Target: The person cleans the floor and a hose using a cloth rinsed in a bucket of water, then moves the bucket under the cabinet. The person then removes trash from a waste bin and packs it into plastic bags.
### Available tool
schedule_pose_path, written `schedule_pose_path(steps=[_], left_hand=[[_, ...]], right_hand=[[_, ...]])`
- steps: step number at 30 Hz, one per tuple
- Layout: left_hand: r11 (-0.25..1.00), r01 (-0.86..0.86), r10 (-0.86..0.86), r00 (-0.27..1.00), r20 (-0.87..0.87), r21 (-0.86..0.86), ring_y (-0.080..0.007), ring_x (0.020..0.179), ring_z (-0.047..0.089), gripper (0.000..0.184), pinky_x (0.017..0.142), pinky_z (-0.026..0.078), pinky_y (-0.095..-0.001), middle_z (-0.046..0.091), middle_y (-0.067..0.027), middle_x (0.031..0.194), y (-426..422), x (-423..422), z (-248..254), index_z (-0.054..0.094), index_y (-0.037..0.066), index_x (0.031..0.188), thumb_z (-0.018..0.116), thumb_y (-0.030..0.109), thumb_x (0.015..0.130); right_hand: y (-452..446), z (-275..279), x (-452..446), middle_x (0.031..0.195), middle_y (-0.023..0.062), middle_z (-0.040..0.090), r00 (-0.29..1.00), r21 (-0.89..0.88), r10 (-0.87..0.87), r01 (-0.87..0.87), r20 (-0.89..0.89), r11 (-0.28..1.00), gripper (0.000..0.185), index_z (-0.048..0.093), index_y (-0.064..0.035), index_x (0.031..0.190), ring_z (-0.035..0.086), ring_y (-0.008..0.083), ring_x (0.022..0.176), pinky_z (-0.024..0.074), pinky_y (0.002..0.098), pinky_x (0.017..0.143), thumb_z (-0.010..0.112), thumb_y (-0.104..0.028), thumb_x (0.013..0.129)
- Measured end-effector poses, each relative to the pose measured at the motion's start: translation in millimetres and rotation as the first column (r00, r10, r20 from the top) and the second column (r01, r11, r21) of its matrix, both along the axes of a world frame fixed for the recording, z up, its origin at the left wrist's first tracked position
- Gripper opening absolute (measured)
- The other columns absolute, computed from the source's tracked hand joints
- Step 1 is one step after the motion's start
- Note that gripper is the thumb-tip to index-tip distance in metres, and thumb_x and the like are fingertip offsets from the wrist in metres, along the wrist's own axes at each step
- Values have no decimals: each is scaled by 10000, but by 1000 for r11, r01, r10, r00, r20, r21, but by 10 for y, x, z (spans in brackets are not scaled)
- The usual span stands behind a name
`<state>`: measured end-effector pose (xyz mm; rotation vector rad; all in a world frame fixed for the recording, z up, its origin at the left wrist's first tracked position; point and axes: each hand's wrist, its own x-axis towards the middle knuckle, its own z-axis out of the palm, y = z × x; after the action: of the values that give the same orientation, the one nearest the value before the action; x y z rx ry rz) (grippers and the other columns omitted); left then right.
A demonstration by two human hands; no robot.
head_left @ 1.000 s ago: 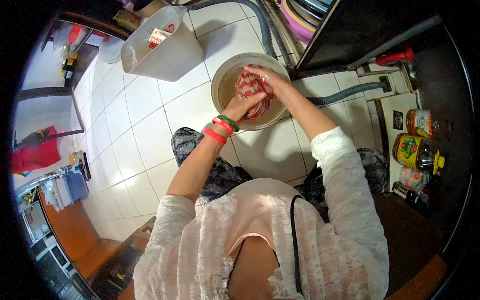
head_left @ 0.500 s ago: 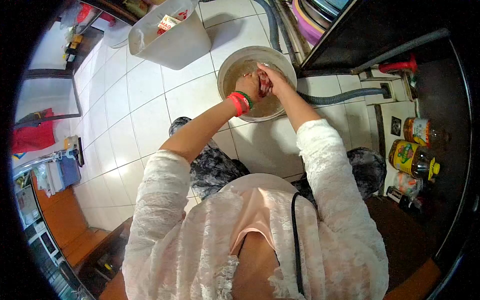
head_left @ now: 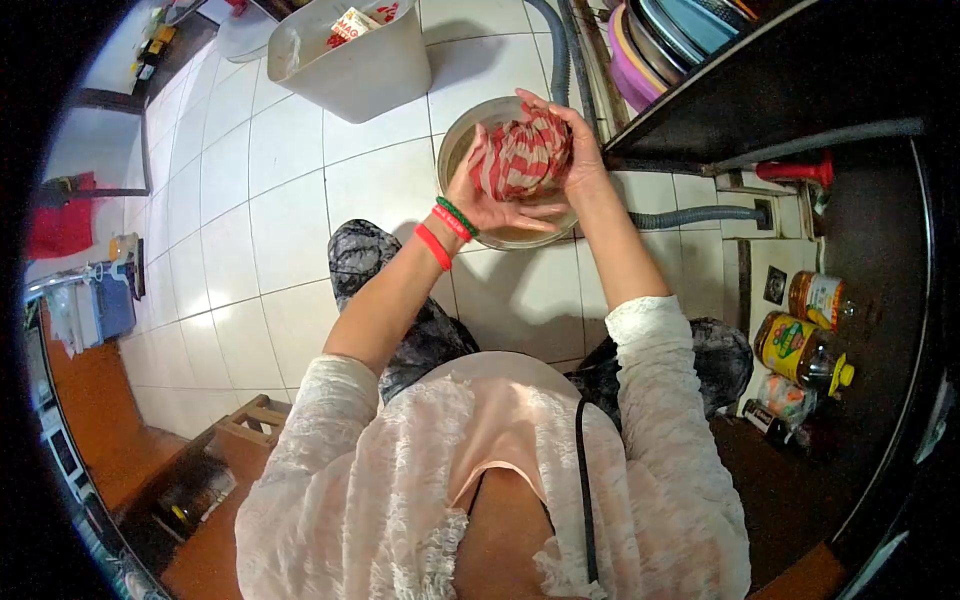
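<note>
A crumpled red-and-beige striped cloth (head_left: pixel 522 155) is bunched between my two hands over a round bucket (head_left: pixel 447 150). Murky water shows inside the bucket. My left hand (head_left: pixel 490 208) supports the cloth from the near left, its palm turned up and some fingers stretched out under it. Round my left wrist are red and green bands. From the right side, my right hand (head_left: pixel 583 150) grips the cloth, with fingers reaching over its far edge. The cloth hides part of both palms.
A whitish bin (head_left: pixel 375 85) with a carton in it stands beyond the bucket on the tiled floor. Grey corrugated hoses (head_left: pixel 700 215) run behind and to the right. Basins (head_left: pixel 640 60) are stacked at upper right. Oil bottles (head_left: pixel 795 345) stand at right, near a dark cabinet.
The cloth was squeezed small between my clasped hands. Now my hands have come apart and the cloth shows as a larger, looser bundle. The view has shifted slightly.
</note>
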<state>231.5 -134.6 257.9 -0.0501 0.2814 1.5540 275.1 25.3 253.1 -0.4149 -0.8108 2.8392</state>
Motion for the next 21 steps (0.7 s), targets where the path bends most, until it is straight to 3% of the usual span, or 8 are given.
schedule_pose_path(steps=[4,6,8,10,13,16,18,21], left_hand=[[994,20,-57,931,360,105,-376,1196,351,689,868,412,-547,350,-138,1345,-27,-43,-299,370,176,1308,565,559,769],[975,103,-156,949,274,199,-343,1114,455,671,768,484,-413,450,-156,1253,20,-58,-242,391,145,1281,553,558,778],[988,47,-101,920,-379,-150,-231,879,571,552,695,489,-316,579,-115,1022,22,-118,-190,478,64,1159,605,462,798],[973,3,-118,865,-488,-229,-138,697,573,404,628,482,-274,602,-50,850,129,-138,-31,552,44,996,656,374,788],[915,-216,-193,505,-841,-340,-80,518,523,281,501,440,-215,556,-7,596,241,-107,-153,587,65,812,729,293,726],[867,-152,-389,388,-835,-474,-125,515,558,340,460,447,-251,612,-30,633,292,-167,-658,631,52,765,741,350,646],[751,-402,-453,266,-851,-524,-163,521,594,350,508,482,-298,607,-89,589,329,-58,-900,616,26,709,745,295,526],[709,-481,-545,91,-834,-516,-239,647,636,445,605,505,-334,634,-157,692,323,-51,-955,605,-4,765,752,328,508]], right_hand=[[91,201,-13,900,53,586,973,273,197,-223,121,936,234,565,-63,935,573,157,856,471,298,799,576,-218,761],[252,-49,-183,862,51,587,940,388,342,-313,-5,867,194,545,-57,900,588,155,829,486,296,761,582,-194,768],[249,64,-210,838,49,582,905,415,401,-422,141,806,165,536,-49,900,604,158,769,501,286,706,593,-145,779],[218,36,-277,826,54,580,911,506,361,-410,198,759,135,537,-44,893,607,160,721,506,270,676,596,-108,790],[151,-176,-404,714,54,597,932,840,175,-362,318,404,98,570,-46,801,603,164,676,473,275,611,601,-137,784],[-65,-372,-374,688,79,596,919,935,-175,-344,354,89,85,563,-62,768,564,122,599,448,258,541,619,-117,734],[-175,-577,-353,663,97,579,848,898,-297,-417,439,137,79,558,-73,753,552,126,572,441,272,533,610,-114,709],[-68,-1095,-387,649,66,582,832,893,-438,-431,340,-126,117,555,-65,747,559,136,598,457,278,559,636,-147,728]])
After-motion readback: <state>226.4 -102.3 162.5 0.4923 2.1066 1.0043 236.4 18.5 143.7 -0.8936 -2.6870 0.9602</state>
